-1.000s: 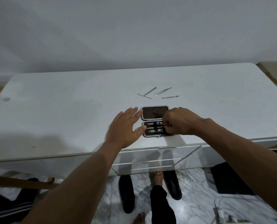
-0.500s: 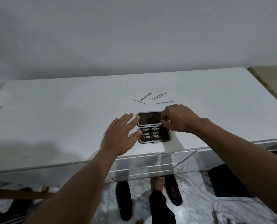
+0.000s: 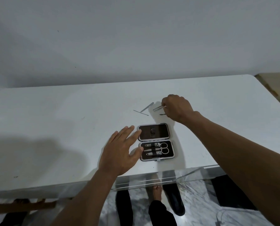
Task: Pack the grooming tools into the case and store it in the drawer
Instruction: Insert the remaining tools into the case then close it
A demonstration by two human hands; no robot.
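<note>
A white table (image 3: pixel 54 128) stands against a plain pale wall (image 3: pixel 136 38) over marbled floor (image 3: pixel 198 201).

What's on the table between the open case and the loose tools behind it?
Nothing. In the head view, only bare white tabletop separates the open case from the loose tools; the right hand reaches over to the tweezers.

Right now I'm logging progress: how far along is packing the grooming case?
Done: two clippers and small scissors sit strapped in the open brown case on the white table. In hand: the right hand is closing on the metal tweezers; the left hand rests beside the case. Left: three thin metal tools, closing the case, the drawer.
</note>
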